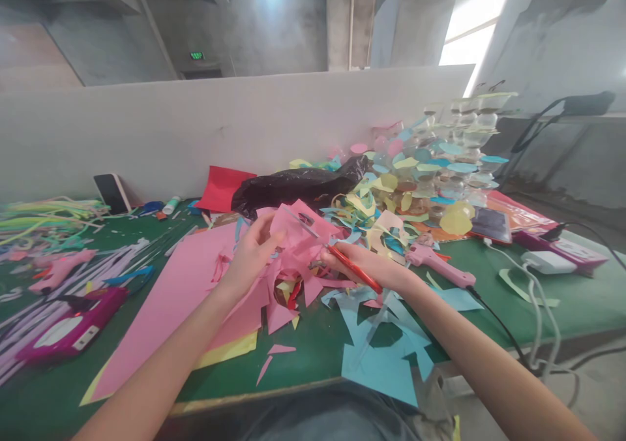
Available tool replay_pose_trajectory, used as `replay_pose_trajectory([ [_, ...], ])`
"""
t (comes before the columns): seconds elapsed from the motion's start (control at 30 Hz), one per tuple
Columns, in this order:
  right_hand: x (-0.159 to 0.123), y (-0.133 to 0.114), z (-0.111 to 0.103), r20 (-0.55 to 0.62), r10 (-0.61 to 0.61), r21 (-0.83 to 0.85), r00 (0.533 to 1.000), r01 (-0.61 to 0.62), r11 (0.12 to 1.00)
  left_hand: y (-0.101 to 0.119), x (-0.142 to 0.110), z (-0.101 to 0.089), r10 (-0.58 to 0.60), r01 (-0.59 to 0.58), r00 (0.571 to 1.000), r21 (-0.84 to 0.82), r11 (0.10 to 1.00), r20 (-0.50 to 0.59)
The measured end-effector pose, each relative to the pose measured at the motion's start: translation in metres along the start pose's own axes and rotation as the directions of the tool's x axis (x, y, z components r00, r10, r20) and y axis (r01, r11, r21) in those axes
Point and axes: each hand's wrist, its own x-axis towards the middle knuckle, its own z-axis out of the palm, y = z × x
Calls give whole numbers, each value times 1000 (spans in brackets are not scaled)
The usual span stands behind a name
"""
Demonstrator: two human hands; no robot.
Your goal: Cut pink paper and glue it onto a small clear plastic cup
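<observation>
My left hand (255,248) pinches a piece of pink paper (289,224) above a heap of pink offcuts. My right hand (364,263) is closed round orange-handled scissors (356,269), whose blades point up and left at the paper's edge. It is hard to tell how far apart the blades are. Beneath my hands lie pink scraps (282,315) with holes and torn-looking edges. Left of them a large pink sheet (183,291) rests over a yellow sheet (229,351). Blue cut paper (379,369) lies below my right hand and overhangs the table's front edge.
A pink glue gun (440,265) with a black cord lies at right, near a purple power strip (562,245). Another power strip (78,323) and glue gun (61,270) lie left. A black plastic bag (298,186) and stacked clear cups (476,124) stand behind.
</observation>
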Motion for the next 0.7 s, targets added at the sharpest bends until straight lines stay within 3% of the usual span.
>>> replay_pose_trajectory([
  [0.3,3,-1,1,-39,35,-63,999,-37,997,-2,1,1,12,-10,1000,-73,997,20],
  [0.5,2,-3,6,-96,65,-59,993,-71,996,3,-1,6,-83,92,995,-210,973,51],
  [0.7,5,-3,8,-152,148,10,977,-149,989,4,0,7,-98,100,995,-240,966,20],
])
